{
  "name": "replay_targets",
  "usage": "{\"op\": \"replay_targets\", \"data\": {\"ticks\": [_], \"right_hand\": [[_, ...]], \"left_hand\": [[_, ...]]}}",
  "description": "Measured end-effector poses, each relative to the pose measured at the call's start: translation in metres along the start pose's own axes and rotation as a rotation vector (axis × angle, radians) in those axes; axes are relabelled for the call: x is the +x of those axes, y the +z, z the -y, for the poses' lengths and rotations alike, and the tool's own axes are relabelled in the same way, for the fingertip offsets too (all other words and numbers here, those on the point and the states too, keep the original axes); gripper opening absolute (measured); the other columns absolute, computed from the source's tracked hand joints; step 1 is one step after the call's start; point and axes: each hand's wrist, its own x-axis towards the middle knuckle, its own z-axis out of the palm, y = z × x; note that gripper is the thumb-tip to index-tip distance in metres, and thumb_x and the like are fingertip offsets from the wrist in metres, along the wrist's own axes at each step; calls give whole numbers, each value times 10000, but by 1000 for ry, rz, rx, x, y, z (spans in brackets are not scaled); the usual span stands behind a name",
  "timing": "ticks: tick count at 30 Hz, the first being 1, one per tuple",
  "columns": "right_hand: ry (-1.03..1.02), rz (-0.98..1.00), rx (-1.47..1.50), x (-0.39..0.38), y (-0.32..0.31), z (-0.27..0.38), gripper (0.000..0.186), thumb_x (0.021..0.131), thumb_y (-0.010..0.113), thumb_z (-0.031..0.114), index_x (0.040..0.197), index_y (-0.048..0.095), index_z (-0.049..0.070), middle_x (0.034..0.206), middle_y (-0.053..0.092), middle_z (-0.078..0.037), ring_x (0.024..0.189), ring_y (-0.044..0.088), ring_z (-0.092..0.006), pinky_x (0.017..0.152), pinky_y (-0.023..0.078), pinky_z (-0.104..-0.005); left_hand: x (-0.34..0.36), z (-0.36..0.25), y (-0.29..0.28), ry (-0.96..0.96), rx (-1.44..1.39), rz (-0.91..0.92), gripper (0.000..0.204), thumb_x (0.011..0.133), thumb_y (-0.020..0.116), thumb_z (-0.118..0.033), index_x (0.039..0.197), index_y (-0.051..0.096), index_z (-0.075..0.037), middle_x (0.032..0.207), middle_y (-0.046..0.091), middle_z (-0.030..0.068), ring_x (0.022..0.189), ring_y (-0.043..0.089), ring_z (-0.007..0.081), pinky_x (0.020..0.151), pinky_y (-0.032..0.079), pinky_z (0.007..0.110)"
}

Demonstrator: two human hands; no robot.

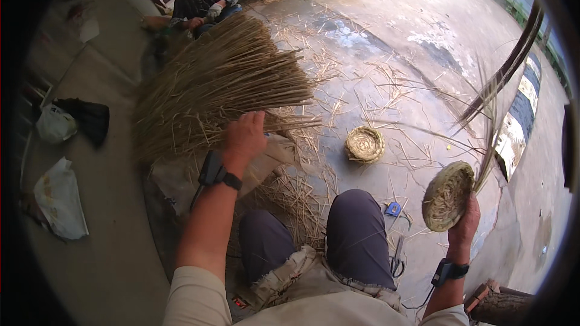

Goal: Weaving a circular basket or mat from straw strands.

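Note:
On the right, my right hand [464, 220] is closed on the rim of a shallow round woven straw basket [448, 196]. The basket is tilted on its side, and long loose strands [486, 163] fan up and away from its edge. My left hand [246, 136] is at the near edge of a large heap of dry straw stalks [229, 78]. Its fingers are pressed together around a few stalks that stick out to the right; the fingertips are partly hidden. A smaller round woven basket [365, 144] sits on the ground between my hands.
By my right knee lie a blue tape measure [393, 209] and scissors [397, 259]. Straw scraps [299, 205] litter the concrete. Another person [202, 3] sits behind the heap. White bags [60, 199] lie at the left; a dark curved post [501, 78] rises at the right.

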Motion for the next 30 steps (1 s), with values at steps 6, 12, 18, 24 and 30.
{"op": "replay_targets", "data": {"ticks": [6, 12, 18, 24, 30], "right_hand": [[-17, -26, -64, -9, 2, -4, 479, 1134, 486, 331, 1359, 565, -84, 1254, 694, -165, 1081, 714, -229, 944, 606, -370], [56, -22, -64, -23, 19, -36, 360, 1118, 555, 273, 1202, 647, -64, 1103, 734, -107, 960, 708, -153, 850, 590, -299], [79, 54, -153, -28, 29, -45, 290, 1110, 589, 265, 1037, 659, -7, 909, 640, 17, 795, 554, -49, 702, 470, -233], [90, 72, -295, -33, 39, -36, 291, 1101, 612, 283, 1012, 663, 11, 837, 585, 53, 748, 473, -34, 661, 410, -219], [71, 144, -418, -38, 44, -40, 273, 1094, 626, 264, 1046, 687, 3, 811, 581, 62, 716, 469, -31, 620, 396, -220]], "left_hand": [[5, -3, -16, -48, 0, 349, 497, 891, 708, -263, 1334, 601, -63, 1376, 583, 197, 1302, 531, 403, 1063, 449, 556], [-4, 2, -14, 124, 111, 130, 331, 965, 675, -386, 1100, 675, -84, 1203, 667, 129, 1114, 639, 354, 939, 508, 516], [-12, 11, 10, 68, 95, -22, 220, 1047, 501, -182, 942, 674, -95, 908, 716, 138, 941, 668, 358, 844, 487, 526], [-30, 0, -28, 260, 99, -155, 113, 941, 575, -115, 895, 673, -83, 856, 670, 103, 872, 653, 323, 820, 480, 502], [-92, -45, -113, 455, -199, -184, 155, 891, 660, -94, 1046, 665, -91, 826, 600, 41, 818, 634, 253, 775, 515, 443]]}}
